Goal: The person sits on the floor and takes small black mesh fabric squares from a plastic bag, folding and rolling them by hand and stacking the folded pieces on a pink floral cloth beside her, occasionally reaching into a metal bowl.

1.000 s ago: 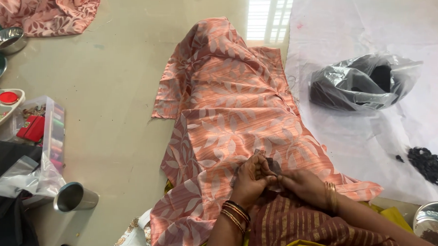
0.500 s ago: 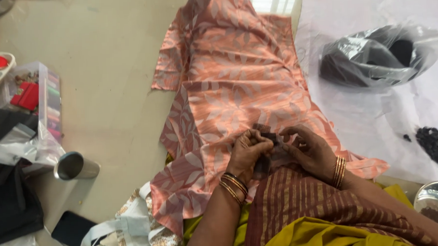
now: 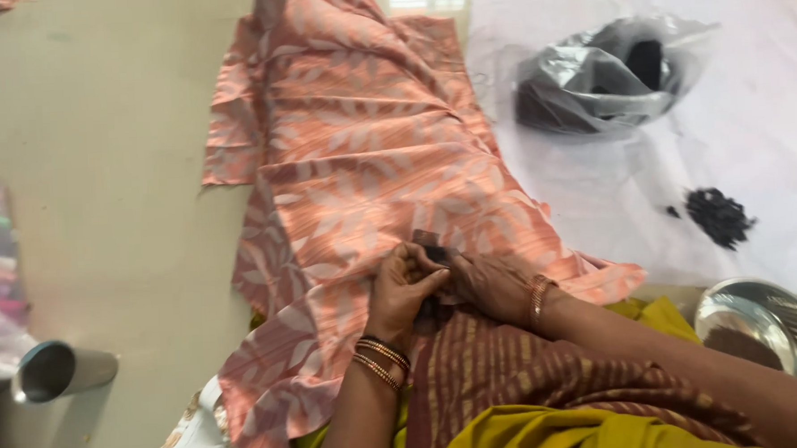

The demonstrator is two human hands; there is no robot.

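Salmon-pink cloth (image 3: pixel 359 145) with a pale leaf print — long, pleated, spread over the beige floor (image 3: pixel 101 174) and running from the top of the view down onto the person's lap. White sheet (image 3: pixel 751 101) laid to its right, touching the cloth's edge. Clear plastic bag (image 3: pixel 607 71), crumpled, holding dark contents, on the sheet's upper part. Steel bowl (image 3: pixel 761 325) at the lower right, partly cut by the frame. Steel tumbler (image 3: pixel 60 371) lying on its side at the lower left. Small heap of black bits (image 3: pixel 719 214) on the sheet, below the bag. Left hand (image 3: pixel 401 291), bangled — fingers pinched on a small dark piece (image 3: pixel 431 247) at the cloth's near end. Right hand (image 3: pixel 491 287) just beside it, fingers curled onto the same spot of cloth; what it grips cannot be told.
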